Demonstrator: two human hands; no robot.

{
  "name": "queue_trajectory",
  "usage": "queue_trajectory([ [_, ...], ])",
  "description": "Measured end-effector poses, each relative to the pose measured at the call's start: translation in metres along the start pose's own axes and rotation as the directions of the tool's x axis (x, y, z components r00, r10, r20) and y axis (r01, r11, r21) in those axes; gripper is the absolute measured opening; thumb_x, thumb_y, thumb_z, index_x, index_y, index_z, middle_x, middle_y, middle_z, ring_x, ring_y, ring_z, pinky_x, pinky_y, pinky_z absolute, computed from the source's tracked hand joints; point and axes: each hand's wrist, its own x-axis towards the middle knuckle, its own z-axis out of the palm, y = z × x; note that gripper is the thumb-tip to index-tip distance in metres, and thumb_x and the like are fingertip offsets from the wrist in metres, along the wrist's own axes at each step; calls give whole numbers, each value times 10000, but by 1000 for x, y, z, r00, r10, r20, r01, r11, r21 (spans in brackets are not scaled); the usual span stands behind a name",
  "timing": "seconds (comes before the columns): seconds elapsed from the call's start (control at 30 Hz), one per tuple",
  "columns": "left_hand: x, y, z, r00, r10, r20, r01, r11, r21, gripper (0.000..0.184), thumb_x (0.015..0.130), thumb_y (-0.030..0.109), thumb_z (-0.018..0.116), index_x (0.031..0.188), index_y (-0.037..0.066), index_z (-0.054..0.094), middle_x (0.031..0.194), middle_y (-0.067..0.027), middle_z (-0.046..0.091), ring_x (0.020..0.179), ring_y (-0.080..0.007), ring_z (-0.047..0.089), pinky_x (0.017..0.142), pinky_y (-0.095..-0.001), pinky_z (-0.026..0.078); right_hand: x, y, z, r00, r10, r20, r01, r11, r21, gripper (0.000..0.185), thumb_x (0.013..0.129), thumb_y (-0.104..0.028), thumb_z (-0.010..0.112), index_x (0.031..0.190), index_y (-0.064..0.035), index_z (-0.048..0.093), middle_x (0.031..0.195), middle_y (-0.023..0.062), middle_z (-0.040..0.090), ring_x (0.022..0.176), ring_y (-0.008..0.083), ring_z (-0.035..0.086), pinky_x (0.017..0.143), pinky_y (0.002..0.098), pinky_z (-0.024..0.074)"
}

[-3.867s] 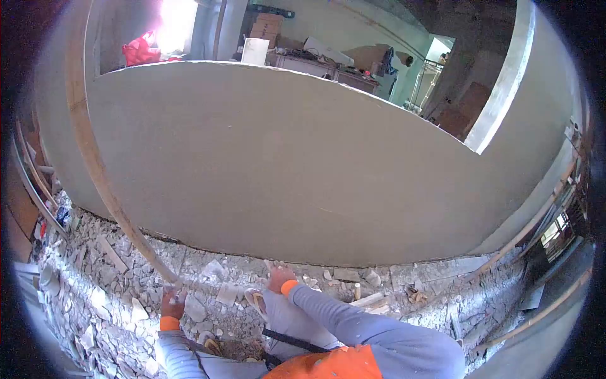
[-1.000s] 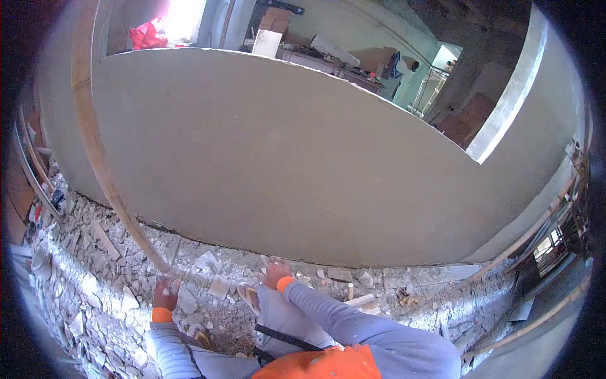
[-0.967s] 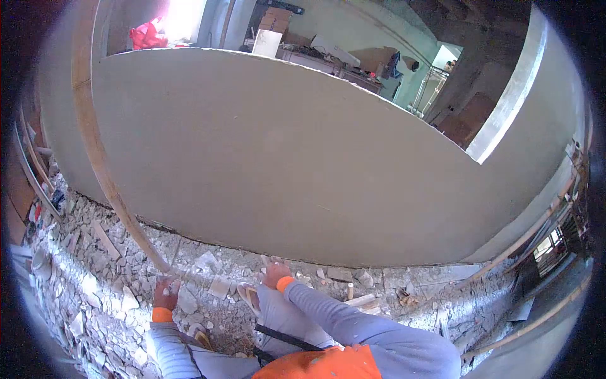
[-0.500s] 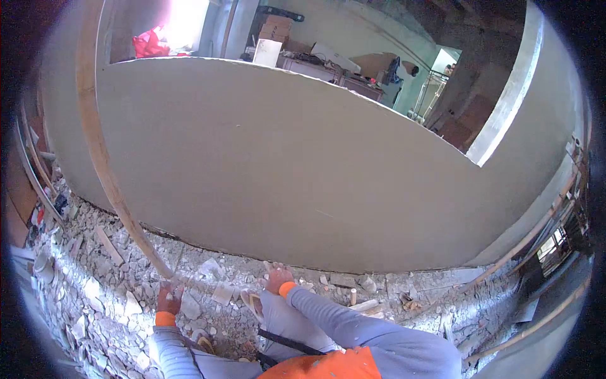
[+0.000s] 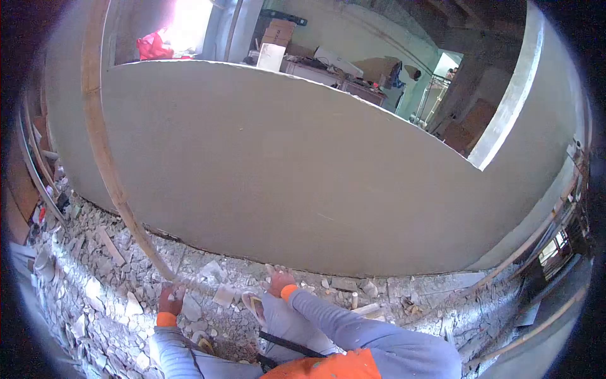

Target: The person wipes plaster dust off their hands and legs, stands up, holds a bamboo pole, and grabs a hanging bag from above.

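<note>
The broad grey-brown plastered wall [image 5: 284, 170] looks smooth and matt. The long tan pole [image 5: 103, 142] has a dull, woody surface. The jagged grey-white stony rubble [image 5: 95, 289] is rough and chalky. The 2 orange wrist cuffs [image 5: 166, 319] are matt cloth; the crumpled red bag [image 5: 151, 48] looks like plastic.

The place was a building site, shown by the rubble [image 5: 113, 281] strewn around the left hand [image 5: 170, 299] and right hand [image 5: 279, 282], the bare grey wall [image 5: 303, 170] ahead of them, and the pole [image 5: 103, 145] rising beyond the left.
</note>
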Motion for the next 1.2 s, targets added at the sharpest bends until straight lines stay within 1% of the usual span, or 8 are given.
queue_trajectory([
  [0.13, -6, -15, 10, 991, -113, -74, 111, 993, -31, 246, 752, 193, 652, 962, 67, 631, 985, -139, 621, 954, -292, 574, 868, -355, 456, 0, -1, -7, 989, 23, 143, -16, 998, -54, 813, 761, -649, 462, 1360, -122, 307, 1355, 168, 380, 1253, 352, 351, 1030, 490, 246],
  [0.17, 1, -29, 19, 996, -81, -27, 84, 982, 166, 326, 729, 237, 677, 980, 43, 601, 989, -120, 614, 943, -263, 578, 850, -341, 469, 3, -2, -3, 985, 35, 166, -21, 996, -89, 817, 755, -661, 462, 1353, -125, 316, 1352, 161, 386, 1254, 351, 351, 1026, 498, 247],
  [0.3, -5, -36, 28, 981, -8, -195, -46, 962, -270, 290, 777, 344, 642, 931, 99, 651, 992, -115, 630, 958, -283, 574, 891, -361, 439, 0, -13, -22, 1000, 18, 23, -18, 1000, -11, 800, 750, -637, 497, 1350, -141, 309, 1333, 167, 408, 1247, 347, 362, 1013, 510, 249],
  [0.37, 1, 4, 1, 991, -126, -36, 127, 992, 23, 367, 779, 421, 624, 979, 113, 648, 1016, -122, 623, 985, -295, 565, 906, -364, 429, -2, -13, -24, 1000, 15, 13, -15, 1000, 17, 778, 753, -599, 524, 1351, -151, 307, 1321, 175, 416, 1242, 345, 367, 1006, 504, 260],
  [0.47, -6, -29, 24, 990, -139, -9, 138, 988, -67, 387, 780, 437, 620, 1006, 124, 643, 1094, -132, 594, 1064, -305, 529, 939, -374, 408, -12, -16, -23, 1000, 18, 19, -19, 999, 31, 792, 755, -578, 539, 1378, -181, 251, 1322, 182, 418, 1253, 332, 361, 1035, 499, 221],
  [0.57, -8, -30, 29, 995, -24, -101, 27, 999, 26, 241, 807, 293, 634, 980, 125, 644, 1082, -115, 588, 1026, -263, 547, 920, -363, 424, -14, -21, -20, 999, 36, -40, -34, 998, 47, 777, 747, -534, 572, 1364, -164, 280, 1322, 187, 409, 1254, 332, 353, 1034, 500, 228],
  [0.9, -5, -17, 20, 992, -34, -122, 44, 996, 78, 377, 800, 418, 607, 968, 82, 633, 965, -148, 598, 936, -327, 569, 847, -384, 453, -14, -24, -20, 997, 39, -70, -37, 999, 36, 757, 743, -480, 620, 1350, -141, 320, 1330, 190, 397, 1258, 335, 339, 1048, 493, 212],
  [1.2, -5, -15, 19, 991, -70, -112, 78, 994, 71, 346, 764, 436, 645, 974, 162, 646, 953, -147, 600, 909, -321, 584, 810, -390, 473, -15, -27, -24, 999, 40, -33, -39, 999, 33, 754, 756, -473, 611, 1357, -138, 302, 1348, 178, 383, 1262, 341, 339, 1040, 500, 228],
])
